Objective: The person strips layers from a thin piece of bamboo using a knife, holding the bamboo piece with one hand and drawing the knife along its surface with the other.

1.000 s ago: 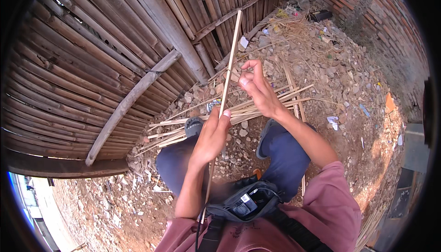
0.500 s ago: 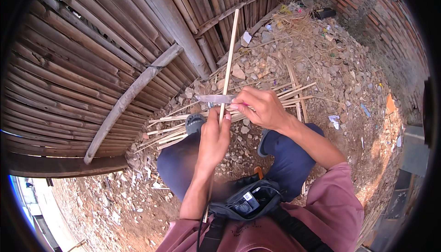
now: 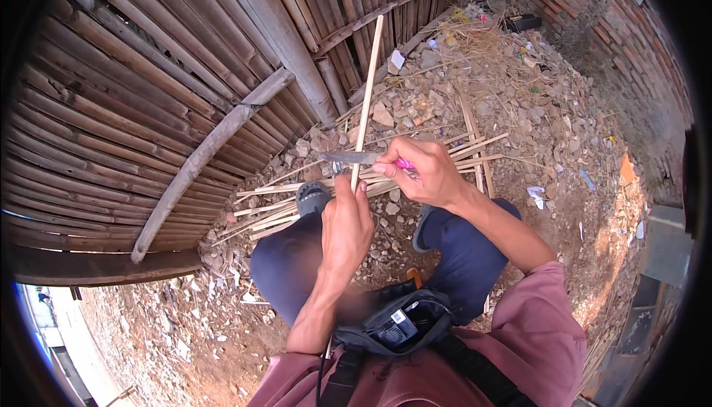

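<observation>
Our left hand (image 3: pixel 347 225) grips the bamboo strip (image 3: pixel 368 84) upright; our right hand (image 3: pixel 423 173), just beside it, clasps a pink-handled knife (image 3: pixel 356 158), its blade crossing the strip.

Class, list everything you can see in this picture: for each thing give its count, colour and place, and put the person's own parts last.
Bamboo strip: one, pale tan, held upright in front of the person.
Knife: one, grey blade, pink handle, blade lying across the strip.
Cut strips: a pile, pale tan, on the ground by the feet.
Bamboo fence: one, brown, left and top.
Brick wall: one, reddish, upper right.
Rubble: many stones, grey-brown, over the ground.
Pouch: one, black, at the chest.
Left hand: gripping the strip.
Right hand: holding the knife.
</observation>
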{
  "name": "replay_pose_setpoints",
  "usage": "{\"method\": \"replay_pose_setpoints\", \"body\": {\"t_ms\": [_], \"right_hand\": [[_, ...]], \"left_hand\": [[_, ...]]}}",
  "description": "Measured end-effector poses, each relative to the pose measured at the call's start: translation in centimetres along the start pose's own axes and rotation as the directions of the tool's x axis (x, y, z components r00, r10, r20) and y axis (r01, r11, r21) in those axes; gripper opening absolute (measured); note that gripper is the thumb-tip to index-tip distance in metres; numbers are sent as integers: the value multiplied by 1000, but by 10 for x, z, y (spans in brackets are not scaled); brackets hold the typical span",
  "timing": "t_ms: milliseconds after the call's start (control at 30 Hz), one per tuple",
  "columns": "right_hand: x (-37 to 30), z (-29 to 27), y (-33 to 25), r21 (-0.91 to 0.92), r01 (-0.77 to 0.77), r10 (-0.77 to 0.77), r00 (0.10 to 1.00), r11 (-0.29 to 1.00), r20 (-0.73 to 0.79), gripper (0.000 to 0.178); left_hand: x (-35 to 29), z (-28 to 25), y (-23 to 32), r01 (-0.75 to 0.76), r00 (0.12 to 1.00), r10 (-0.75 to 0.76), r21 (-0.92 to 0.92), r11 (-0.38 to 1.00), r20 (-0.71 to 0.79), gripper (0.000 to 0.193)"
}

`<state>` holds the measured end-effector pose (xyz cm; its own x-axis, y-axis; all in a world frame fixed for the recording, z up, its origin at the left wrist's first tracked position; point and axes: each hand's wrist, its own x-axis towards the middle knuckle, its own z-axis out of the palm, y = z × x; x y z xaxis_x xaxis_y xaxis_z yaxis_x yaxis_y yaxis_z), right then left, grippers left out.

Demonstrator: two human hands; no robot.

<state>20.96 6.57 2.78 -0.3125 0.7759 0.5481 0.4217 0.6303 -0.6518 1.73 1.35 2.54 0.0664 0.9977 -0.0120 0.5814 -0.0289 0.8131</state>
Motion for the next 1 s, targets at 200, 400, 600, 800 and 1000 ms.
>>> {"method": "replay_pose_setpoints", "body": {"t_ms": [200,400,600,800,1000], "right_hand": [[5,2,4,-12,-36,36,999,999,10,21],[-1,9,-3,-51,18,-17,999,999,28,22],[5,7,1,-52,8,-11,999,999,-50,21],[3,4,8,-7,-34,34,999,999,-30,22],[2,3,2,-73,10,-11,1000,997,-23,24]], "left_hand": [[3,2,-1,-28,998,33,92,995,-45,15],[0,3,-6,-19,998,24,104,994,-54,14],[-2,4,-8,-79,994,85,95,992,-69,11],[-1,4,-5,-27,999,30,111,993,-25,16],[-3,2,-3,-34,998,40,103,994,-52,15]]}}
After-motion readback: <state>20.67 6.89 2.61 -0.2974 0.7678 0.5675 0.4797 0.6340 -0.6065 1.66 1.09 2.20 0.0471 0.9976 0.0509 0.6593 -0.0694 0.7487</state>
